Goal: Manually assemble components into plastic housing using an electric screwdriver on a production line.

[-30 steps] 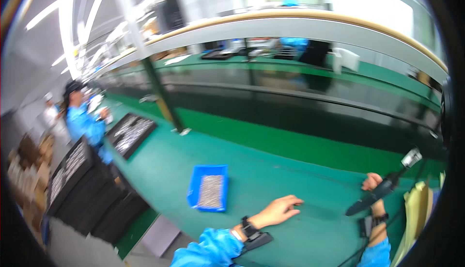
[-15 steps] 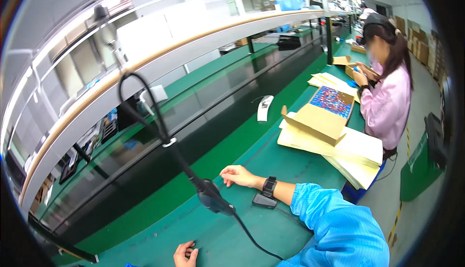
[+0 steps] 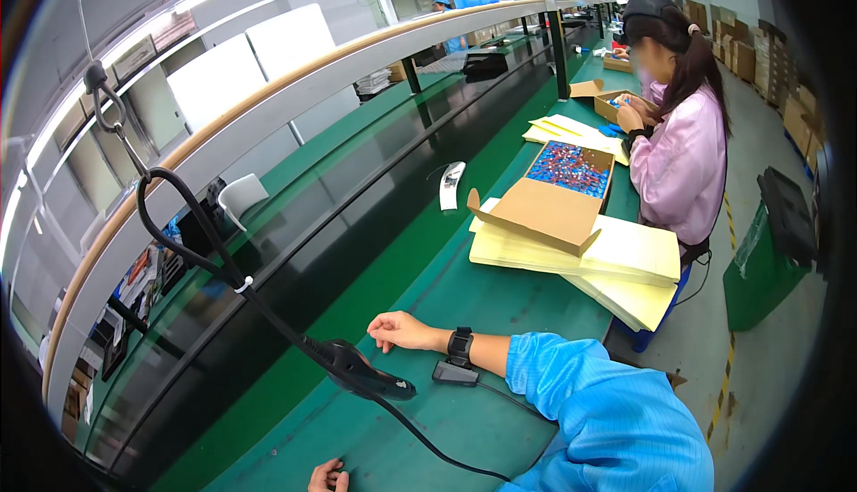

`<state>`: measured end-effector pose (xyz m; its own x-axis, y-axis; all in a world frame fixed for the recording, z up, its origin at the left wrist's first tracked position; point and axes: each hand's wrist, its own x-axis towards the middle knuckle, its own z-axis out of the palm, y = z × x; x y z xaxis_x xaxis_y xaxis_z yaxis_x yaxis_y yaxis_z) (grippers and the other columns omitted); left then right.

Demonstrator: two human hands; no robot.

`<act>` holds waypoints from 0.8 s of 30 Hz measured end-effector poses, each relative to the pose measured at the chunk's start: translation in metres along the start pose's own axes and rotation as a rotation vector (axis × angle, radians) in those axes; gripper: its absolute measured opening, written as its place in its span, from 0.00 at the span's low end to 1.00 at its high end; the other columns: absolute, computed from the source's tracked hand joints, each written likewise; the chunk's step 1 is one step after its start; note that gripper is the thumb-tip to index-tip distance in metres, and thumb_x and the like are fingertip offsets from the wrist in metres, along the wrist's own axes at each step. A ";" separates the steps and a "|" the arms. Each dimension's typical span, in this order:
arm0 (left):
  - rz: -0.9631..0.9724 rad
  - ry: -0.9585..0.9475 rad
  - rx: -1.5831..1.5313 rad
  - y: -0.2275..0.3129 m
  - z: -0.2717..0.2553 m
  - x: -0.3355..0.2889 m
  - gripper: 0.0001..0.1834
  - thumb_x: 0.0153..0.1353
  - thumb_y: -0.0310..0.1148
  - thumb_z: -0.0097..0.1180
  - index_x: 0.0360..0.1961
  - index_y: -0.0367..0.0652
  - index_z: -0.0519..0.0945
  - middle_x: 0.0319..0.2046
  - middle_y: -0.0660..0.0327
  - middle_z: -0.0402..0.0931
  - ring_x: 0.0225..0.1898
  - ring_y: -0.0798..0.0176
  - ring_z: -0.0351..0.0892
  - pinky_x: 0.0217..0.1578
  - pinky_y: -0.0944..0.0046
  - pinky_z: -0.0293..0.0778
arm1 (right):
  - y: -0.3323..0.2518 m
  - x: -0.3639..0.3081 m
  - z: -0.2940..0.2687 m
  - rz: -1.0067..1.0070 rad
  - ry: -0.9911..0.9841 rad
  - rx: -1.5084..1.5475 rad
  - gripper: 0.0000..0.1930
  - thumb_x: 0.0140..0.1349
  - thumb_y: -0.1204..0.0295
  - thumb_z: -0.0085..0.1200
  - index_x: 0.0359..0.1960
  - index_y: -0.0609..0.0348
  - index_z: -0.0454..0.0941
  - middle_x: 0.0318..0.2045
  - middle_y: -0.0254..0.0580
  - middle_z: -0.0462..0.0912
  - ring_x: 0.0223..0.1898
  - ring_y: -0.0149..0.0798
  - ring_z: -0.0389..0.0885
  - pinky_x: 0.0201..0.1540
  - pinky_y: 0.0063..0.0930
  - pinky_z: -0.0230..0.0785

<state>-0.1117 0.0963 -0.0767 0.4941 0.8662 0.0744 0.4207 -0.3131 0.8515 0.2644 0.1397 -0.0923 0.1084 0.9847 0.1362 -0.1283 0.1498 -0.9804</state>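
Observation:
My right hand (image 3: 402, 329) lies palm down on the green bench mat (image 3: 486, 291), fingers loosely bent, holding nothing. A black band sits on its wrist, and the blue sleeve comes in from the lower right. A small black unit (image 3: 455, 373) with a cord lies beside that wrist. A black powered screwdriver (image 3: 361, 374) hangs on its cable just left of the hand, touched by neither hand. At the bottom edge only the fingers of my left hand (image 3: 328, 476) show, so its grip is hidden.
An open cardboard box (image 3: 540, 211) of small blue and red parts rests on stacked pale yellow sheets (image 3: 625, 260). A co-worker in pink (image 3: 683, 157) sits further along. A dark conveyor (image 3: 295, 260) runs on the left. A green bin (image 3: 759, 269) stands on the floor.
The view has swung from the left end of the line to the right, bringing the co-worker and box into sight. Both my hands stay low on the mat beside the screwdriver.

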 end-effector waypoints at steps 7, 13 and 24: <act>-0.024 0.005 -0.022 0.007 0.001 0.000 0.15 0.54 0.24 0.54 0.45 0.39 0.75 0.32 0.67 0.74 0.28 0.76 0.66 0.28 0.77 0.65 | 0.002 0.001 -0.002 0.008 0.007 -0.003 0.09 0.61 0.70 0.46 0.38 0.63 0.72 0.27 0.36 0.76 0.27 0.27 0.75 0.31 0.20 0.70; -0.025 -0.004 -0.015 0.006 -0.002 -0.001 0.15 0.54 0.24 0.54 0.45 0.39 0.75 0.32 0.67 0.73 0.28 0.76 0.67 0.28 0.77 0.65 | -0.001 0.001 -0.001 0.021 -0.015 -0.014 0.09 0.62 0.69 0.46 0.38 0.63 0.72 0.27 0.36 0.76 0.27 0.27 0.75 0.32 0.20 0.70; 0.005 0.024 0.065 0.013 -0.001 0.000 0.15 0.54 0.26 0.55 0.44 0.38 0.75 0.32 0.63 0.73 0.29 0.71 0.69 0.31 0.73 0.68 | 0.003 0.003 -0.004 -0.010 -0.022 -0.008 0.10 0.61 0.70 0.47 0.39 0.63 0.71 0.26 0.37 0.76 0.25 0.27 0.75 0.29 0.21 0.70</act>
<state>-0.1073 0.0932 -0.0650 0.4787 0.8732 0.0917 0.4671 -0.3418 0.8155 0.2678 0.1433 -0.0956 0.0883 0.9848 0.1495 -0.1191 0.1594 -0.9800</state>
